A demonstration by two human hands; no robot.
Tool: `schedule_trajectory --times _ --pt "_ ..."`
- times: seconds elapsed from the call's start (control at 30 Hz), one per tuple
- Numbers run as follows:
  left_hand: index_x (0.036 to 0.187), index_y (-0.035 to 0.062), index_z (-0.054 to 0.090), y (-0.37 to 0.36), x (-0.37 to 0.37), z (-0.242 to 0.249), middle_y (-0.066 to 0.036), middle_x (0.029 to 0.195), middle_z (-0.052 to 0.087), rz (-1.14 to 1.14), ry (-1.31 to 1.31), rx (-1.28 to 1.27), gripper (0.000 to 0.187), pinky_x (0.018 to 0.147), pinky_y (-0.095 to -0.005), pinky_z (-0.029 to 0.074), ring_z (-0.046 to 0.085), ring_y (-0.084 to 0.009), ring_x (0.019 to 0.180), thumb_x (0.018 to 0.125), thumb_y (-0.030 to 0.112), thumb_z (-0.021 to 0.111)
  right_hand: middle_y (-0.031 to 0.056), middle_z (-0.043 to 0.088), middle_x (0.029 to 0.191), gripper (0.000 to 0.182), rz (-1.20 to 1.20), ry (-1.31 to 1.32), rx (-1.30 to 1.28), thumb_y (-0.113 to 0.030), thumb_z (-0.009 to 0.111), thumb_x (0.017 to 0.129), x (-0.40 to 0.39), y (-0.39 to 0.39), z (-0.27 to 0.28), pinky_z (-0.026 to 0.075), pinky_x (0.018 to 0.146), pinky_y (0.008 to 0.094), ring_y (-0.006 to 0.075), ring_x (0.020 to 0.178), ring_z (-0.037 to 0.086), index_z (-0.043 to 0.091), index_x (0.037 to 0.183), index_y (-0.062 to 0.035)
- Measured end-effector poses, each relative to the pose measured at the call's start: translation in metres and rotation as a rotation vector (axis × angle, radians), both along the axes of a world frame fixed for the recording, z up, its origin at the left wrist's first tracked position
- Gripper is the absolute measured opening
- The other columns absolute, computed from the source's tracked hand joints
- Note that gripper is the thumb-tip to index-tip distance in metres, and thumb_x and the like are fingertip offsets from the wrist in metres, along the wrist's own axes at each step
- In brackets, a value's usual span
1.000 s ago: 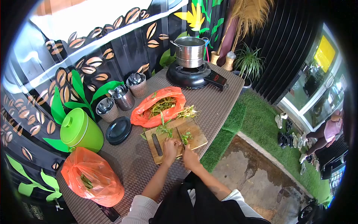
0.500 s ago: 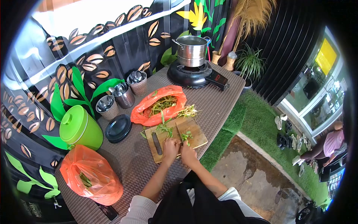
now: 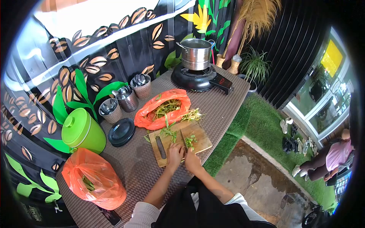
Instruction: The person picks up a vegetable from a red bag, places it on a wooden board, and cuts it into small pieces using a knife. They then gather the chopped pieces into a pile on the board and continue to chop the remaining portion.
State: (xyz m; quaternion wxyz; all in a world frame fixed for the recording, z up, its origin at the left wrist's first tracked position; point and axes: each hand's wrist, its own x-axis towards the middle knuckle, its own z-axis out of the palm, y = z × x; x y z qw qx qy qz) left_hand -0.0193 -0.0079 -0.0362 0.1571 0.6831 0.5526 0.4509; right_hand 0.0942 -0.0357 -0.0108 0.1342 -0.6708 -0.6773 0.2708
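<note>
On the table lies a wooden cutting board with a slot handle. My right hand is closed round the handle of a knife, whose blade points away from me across the board. Chopped greens lie right of the blade, and leafy stems left of it. My left hand rests on the board beside the knife with fingers bent together; whatever is under them is hidden. Behind the board, an open orange bag holds more greens.
A steel pot stands on a black stove. Cutlery cups, black plates, a green bucket, a tied orange bag and a phone are on the table. A person is at the far right.
The view has shifted slightly. The person at the far right has moved further into view. My hands remain close together at the knife and board.
</note>
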Motion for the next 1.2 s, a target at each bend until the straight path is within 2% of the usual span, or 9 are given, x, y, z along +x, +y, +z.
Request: schedule_trajectory --times 0.1,0.17,0.37,0.47,0.67,0.9,1.1,1.17,1.2 --pt "0.082 -0.0017 0.061 -0.002 0.001 -0.002 -0.017 0.079 0.061 -0.027 -0.019 0.02 0.007 0.074 -0.0417 0.045 0.056 -0.0342 0.082 0.077 0.003 0.063 0.0294 0.063 0.085 0.029 -0.047 -0.036 -0.017 -0.024 0.043 0.094 -0.003 0.001 -0.004 0.049 0.071 0.0551 0.047 0.082 0.062 0.038 0.107 0.0021" --pt "0.089 0.0007 0.055 -0.003 0.003 0.004 -0.014 0.083 0.063 -0.022 -0.08 -0.113 0.01 0.075 -0.043 0.044 0.055 -0.0344 0.085 0.08 0.004 0.059 0.0299 0.063 0.087 0.029 -0.005 -0.008 -0.031 -0.024 0.043 0.094 0.0 0.014 0.002 0.049 0.073 0.0557 0.0467 0.084 0.062 0.038 0.108 0.0012" --pt "0.097 0.0017 0.049 -0.005 0.001 -0.003 -0.016 0.088 0.056 -0.008 -0.108 -0.054 0.02 0.072 -0.0408 0.045 0.056 -0.034 0.083 0.08 0.0 0.06 0.0299 0.063 0.088 0.029 -0.033 -0.047 -0.053 -0.025 0.042 0.095 -0.007 -0.006 0.0 0.049 0.073 0.0555 0.0462 0.084 0.062 0.038 0.107 0.0008" --pt "0.096 0.0031 0.049 -0.008 0.002 -0.003 -0.017 0.089 0.056 0.003 -0.167 -0.074 0.017 0.075 -0.0442 0.044 0.056 -0.036 0.086 0.082 0.004 0.059 0.0297 0.063 0.089 0.03 -0.067 -0.024 -0.1 -0.026 0.042 0.095 -0.012 0.0 0.007 0.049 0.073 0.0553 0.0467 0.085 0.062 0.038 0.108 0.0007" --pt "0.099 0.0013 0.05 -0.007 0.002 -0.008 -0.017 0.09 0.057 0.05 -0.206 -0.095 0.02 0.074 -0.0423 0.046 0.058 -0.035 0.086 0.082 0.004 0.061 0.0286 0.063 0.085 0.03 -0.047 -0.024 0.002 -0.027 0.041 0.095 -0.007 -0.004 -0.001 0.049 0.072 0.055 0.0465 0.083 0.062 0.037 0.109 0.0" --pt "0.097 0.0001 0.05 -0.007 0.0 -0.005 -0.018 0.092 0.057 0.036 -0.2 -0.113 0.02 0.071 -0.0417 0.047 0.059 -0.0354 0.084 0.082 0.004 0.062 0.0287 0.063 0.083 0.029 -0.052 0.013 -0.023 -0.026 0.042 0.095 -0.011 0.005 0.002 0.049 0.071 0.0549 0.0466 0.08 0.062 0.038 0.106 0.0003" --pt "0.097 -0.0008 0.05 -0.011 0.001 0.001 -0.017 0.092 0.057 0.033 -0.274 -0.159 0.02 0.068 -0.0388 0.049 0.061 -0.0315 0.08 0.081 0.002 0.062 0.0272 0.064 0.077 0.03 -0.077 -0.05 0.031 -0.026 0.043 0.094 -0.016 -0.006 -0.007 0.051 0.063 0.0516 0.0437 0.072 0.064 0.038 0.108 0.0002" --pt "0.096 0.001 0.05 -0.013 0.002 0.001 -0.013 0.084 0.057 0.06 -0.29 -0.078 0.023 0.062 -0.0329 0.046 0.056 -0.0246 0.067 0.08 0.001 0.065 0.0263 0.064 0.076 0.032 -0.077 -0.096 0.051 -0.026 0.044 0.094 -0.012 0.0 -0.007 0.052 0.063 0.051 0.0428 0.072 0.065 0.038 0.11 0.0013" --pt "0.096 0.001 0.05 -0.014 0.002 0.001 -0.013 0.084 0.057 0.058 -0.29 -0.079 0.023 0.062 -0.0329 0.046 0.056 -0.0246 0.067 0.08 0.001 0.065 0.0263 0.064 0.076 0.032 -0.079 -0.096 0.05 -0.026 0.044 0.094 -0.008 0.003 -0.008 0.052 0.063 0.051 0.0428 0.072 0.065 0.038 0.11 0.0013"
